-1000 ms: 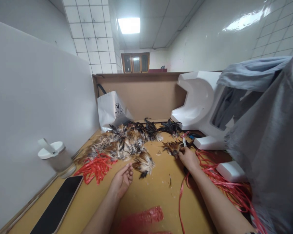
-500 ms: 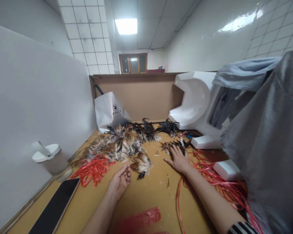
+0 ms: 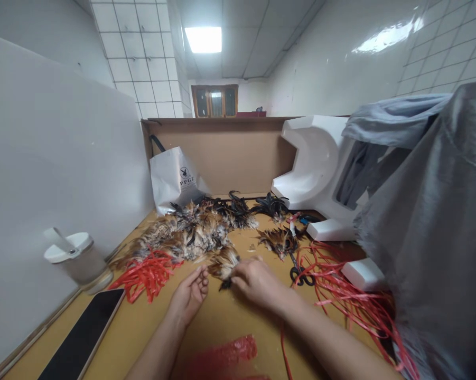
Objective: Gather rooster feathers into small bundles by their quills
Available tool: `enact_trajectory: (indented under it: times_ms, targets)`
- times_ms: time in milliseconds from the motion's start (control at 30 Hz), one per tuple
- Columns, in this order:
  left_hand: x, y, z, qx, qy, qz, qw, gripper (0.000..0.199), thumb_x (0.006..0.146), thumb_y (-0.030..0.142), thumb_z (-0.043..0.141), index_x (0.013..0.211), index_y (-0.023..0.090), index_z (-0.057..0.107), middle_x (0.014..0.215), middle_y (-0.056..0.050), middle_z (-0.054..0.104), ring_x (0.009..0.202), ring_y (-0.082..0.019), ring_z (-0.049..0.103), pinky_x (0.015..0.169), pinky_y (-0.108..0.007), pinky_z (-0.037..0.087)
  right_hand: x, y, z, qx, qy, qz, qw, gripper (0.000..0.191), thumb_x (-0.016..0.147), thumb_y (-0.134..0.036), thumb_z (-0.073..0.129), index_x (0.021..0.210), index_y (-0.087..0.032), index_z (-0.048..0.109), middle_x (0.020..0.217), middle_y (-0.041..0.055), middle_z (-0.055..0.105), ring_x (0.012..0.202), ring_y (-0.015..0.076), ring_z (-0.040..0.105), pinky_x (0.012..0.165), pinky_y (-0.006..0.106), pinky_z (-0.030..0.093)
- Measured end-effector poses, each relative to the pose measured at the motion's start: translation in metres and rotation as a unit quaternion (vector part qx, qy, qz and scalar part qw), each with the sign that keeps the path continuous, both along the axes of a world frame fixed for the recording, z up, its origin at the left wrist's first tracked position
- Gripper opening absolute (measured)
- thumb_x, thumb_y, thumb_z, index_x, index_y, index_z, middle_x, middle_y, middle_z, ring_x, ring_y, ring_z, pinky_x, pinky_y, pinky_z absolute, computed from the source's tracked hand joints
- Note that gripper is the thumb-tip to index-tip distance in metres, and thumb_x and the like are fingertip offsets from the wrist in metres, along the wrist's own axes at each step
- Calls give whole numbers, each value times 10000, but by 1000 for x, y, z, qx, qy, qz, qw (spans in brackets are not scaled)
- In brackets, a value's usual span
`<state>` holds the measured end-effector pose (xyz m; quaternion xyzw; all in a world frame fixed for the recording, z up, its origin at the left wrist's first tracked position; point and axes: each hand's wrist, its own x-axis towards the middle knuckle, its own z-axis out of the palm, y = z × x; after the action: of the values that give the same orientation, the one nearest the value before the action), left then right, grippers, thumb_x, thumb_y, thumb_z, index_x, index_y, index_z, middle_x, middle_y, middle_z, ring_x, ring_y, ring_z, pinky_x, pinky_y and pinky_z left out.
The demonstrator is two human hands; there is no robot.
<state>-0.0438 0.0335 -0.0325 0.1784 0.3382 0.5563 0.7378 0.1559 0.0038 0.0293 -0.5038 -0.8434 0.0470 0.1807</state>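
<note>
My left hand (image 3: 190, 295) is held above the table with its fingers curled and the thumb pressed to them. Whatever is in its pinch is too small to make out. Close to its fingertips lies a small bunch of brown and white feathers (image 3: 222, 262) with a dark tip. My right hand (image 3: 257, 282), slightly blurred, bends over the right edge of this bunch, fingers curled downward and partly hidden. Behind it is a separate clump of brown-black feathers (image 3: 278, 240). Black-handled scissors (image 3: 301, 275) lie right of the hand.
A large feather heap (image 3: 194, 232) fills the back left. Red plastic strips (image 3: 146, 277) lie at left, with more red ribbon (image 3: 352, 301) at right. Around the edges are a phone (image 3: 83, 335), a lidded cup (image 3: 79, 264), a bag (image 3: 172, 177), white foam (image 3: 333, 184) and grey cloth (image 3: 439, 237).
My right hand has left the brown-black feather clump and moved left to the small bunch, uncovering the scissors. My left hand has kept its pinched shape in nearly the same place.
</note>
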Motion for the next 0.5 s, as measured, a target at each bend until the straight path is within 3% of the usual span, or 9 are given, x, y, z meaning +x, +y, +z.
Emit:
enact_trajectory:
  times_ms: [100, 300, 500]
  targets:
    - [-1, 1, 1, 13, -1, 4, 1000, 116, 776, 114, 465, 838, 101, 562, 633, -27, 559, 499, -59, 502, 418, -146, 365, -21, -5, -12, 29, 32, 42, 998, 209, 788, -247, 420, 723, -194, 612, 724, 20, 632, 685, 133, 525, 693, 240, 307]
    - [-2, 2, -1, 18, -14, -6, 1000, 112, 766, 126, 485, 843, 109, 564, 641, -19, 555, 512, -59, 502, 426, -148, 359, -34, -8, -44, 42, 42, 59, 996, 182, 754, -212, 465, 655, -181, 614, 669, 25, 630, 650, 128, 515, 698, 239, 301]
    - [-3, 2, -3, 28, -22, -9, 999, 113, 753, 154, 509, 838, 109, 568, 642, -14, 553, 503, -53, 489, 420, -144, 337, -18, 8, -47, 41, 104, 23, 993, 186, 748, -175, 447, 653, -182, 607, 684, 28, 614, 664, 126, 522, 659, 220, 319]
